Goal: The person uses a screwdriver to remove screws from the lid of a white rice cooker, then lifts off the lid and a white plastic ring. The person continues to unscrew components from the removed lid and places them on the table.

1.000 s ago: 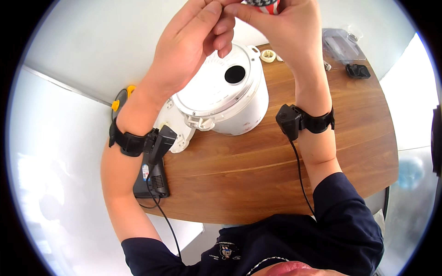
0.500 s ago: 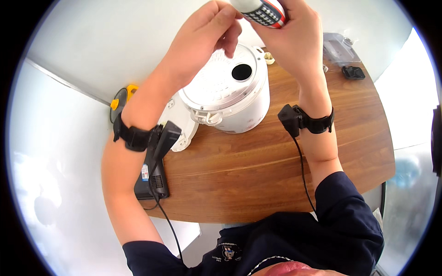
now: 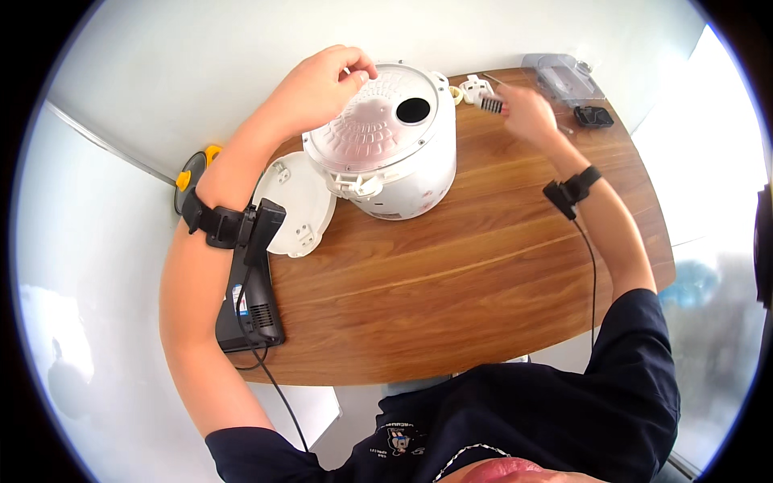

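A white rice cooker (image 3: 385,149), likely heavy, smooth, best gripped low at its sides, is steadied at its eleven-o'clock lid rim by pinched left hand (image 3: 322,84) fingers; right hand (image 3: 527,113) is closed round a small screwdriver (image 3: 491,103).

Wood-grain counter (image 3: 451,282), rounded edge, set vs. a white wall. On it: white rice cooker (image 3: 386,153) w/ a holed inner lid at back centre, round white lid plate (image 3: 299,203) just beside it – left. Black box (image 3: 251,310) on front-left edge. Back right: clear container (image 3: 561,76), small black piece (image 3: 593,117), small white part (image 3: 475,84).
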`<control>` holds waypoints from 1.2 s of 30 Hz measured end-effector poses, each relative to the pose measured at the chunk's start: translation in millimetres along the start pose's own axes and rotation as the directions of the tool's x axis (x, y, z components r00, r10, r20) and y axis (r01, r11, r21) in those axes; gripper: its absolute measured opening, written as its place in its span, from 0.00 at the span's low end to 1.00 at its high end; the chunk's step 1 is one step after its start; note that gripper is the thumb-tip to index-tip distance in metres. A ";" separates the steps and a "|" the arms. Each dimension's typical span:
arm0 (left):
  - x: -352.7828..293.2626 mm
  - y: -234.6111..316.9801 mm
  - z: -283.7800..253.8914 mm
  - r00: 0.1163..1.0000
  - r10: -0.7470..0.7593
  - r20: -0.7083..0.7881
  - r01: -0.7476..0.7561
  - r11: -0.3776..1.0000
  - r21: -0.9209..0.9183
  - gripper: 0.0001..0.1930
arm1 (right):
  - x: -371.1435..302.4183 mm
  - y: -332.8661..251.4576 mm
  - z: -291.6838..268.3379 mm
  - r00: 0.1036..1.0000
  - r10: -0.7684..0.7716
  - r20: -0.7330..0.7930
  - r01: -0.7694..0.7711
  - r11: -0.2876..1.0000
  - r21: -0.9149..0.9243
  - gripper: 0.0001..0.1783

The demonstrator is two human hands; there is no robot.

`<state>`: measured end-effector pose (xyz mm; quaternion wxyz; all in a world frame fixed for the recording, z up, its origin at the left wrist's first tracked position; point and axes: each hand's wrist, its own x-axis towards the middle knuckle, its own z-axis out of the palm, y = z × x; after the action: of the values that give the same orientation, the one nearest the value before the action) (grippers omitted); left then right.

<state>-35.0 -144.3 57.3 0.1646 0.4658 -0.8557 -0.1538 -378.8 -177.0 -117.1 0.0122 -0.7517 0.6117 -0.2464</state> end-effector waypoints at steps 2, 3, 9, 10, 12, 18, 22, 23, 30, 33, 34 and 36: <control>2.0 -5.7 1.4 1.000 0.010 -0.011 -0.009 0.995 0.096 0.11 | -11.4 -6.6 8.5 1.000 -0.021 0.017 0.022 0.998 -0.062 0.10; 2.8 -8.1 1.7 1.000 0.024 -0.019 -0.021 0.993 0.120 0.11 | -13.3 -6.4 14.1 0.999 -0.022 0.043 0.025 0.998 -0.063 0.11; 6.8 -14.9 1.2 0.994 0.113 -0.015 -0.107 0.971 0.213 0.15 | -12.6 10.2 20.6 0.992 -0.112 0.058 0.116 0.991 -0.069 0.13; 8.0 -13.3 2.4 0.991 0.136 -0.008 -0.130 0.963 0.236 0.15 | -14.0 13.4 18.9 0.991 -0.126 0.042 0.129 0.989 -0.073 0.13; 9.2 -10.0 2.9 0.987 0.160 -0.006 -0.153 0.956 0.251 0.17 | -11.9 14.5 12.7 0.993 -0.116 0.031 0.118 0.990 -0.077 0.13; -11.2 -4.5 2.1 0.991 0.132 -0.016 -0.122 0.950 0.287 0.19 | -13.4 0.6 -32.9 0.997 -0.014 -0.070 0.018 0.998 0.052 0.12; -39.6 -2.7 3.8 0.989 0.149 0.006 -0.143 0.941 0.307 0.22 | -31.3 -29.2 -61.3 0.985 0.139 -0.105 -0.098 0.941 0.324 0.19; -47.0 -0.2 4.2 0.990 0.141 0.016 -0.139 0.944 0.298 0.23 | -34.1 -34.7 -62.1 0.981 0.152 -0.124 -0.091 0.913 0.397 0.20; -84.6 32.5 14.6 0.993 0.111 0.051 -0.121 0.946 0.302 0.38 | -41.4 -120.5 -114.8 0.989 0.141 -0.040 -0.054 0.603 0.796 0.17; -96.9 41.6 25.7 0.993 0.109 0.052 -0.121 0.926 0.359 0.40 | -45.2 -147.3 -130.8 0.995 0.064 -0.074 0.035 0.478 0.878 0.18; -100.1 43.6 27.9 0.992 0.118 0.048 -0.127 0.917 0.377 0.41 | -47.4 -155.1 -137.1 0.995 0.056 -0.077 0.044 0.448 0.893 0.18; -105.3 44.0 33.6 0.991 0.136 0.013 -0.130 0.904 0.408 0.43 | -55.1 -170.5 -150.2 0.995 0.048 -0.082 0.057 0.386 0.921 0.18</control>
<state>-28.2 -28.5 30.9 0.0810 0.4317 -0.8974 0.0432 -288.1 -40.6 49.8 0.3969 -0.6079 0.3706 -0.5793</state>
